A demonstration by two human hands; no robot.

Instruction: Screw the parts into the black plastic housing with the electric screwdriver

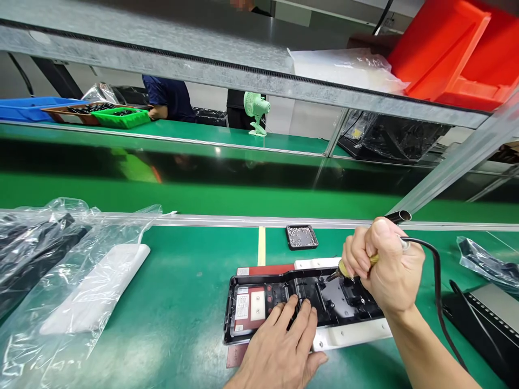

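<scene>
A long black plastic housing (279, 280) lies open side up on a white and red holder (351, 334). The fingers of my left hand (284, 343) are spread over the housing's near edge and rest on its middle. Wrapped round a yellowish screwdriver (341, 270) with a black cord, my right hand (385, 265) is above the right half of the housing. The tool's tip points down and left into the housing; whether it touches anything is too small to tell. Beyond the housing sits a small black tray (301, 247) of tiny metal screws.
Clear plastic bags with a white part (95, 292) and black parts cover the left side. A black cord (438, 292) and a black and grey item (494, 313) lie at right. A metal shelf (162, 67) with a red bin (454, 48) crosses above. Beyond, a person (168, 100) is beside trays.
</scene>
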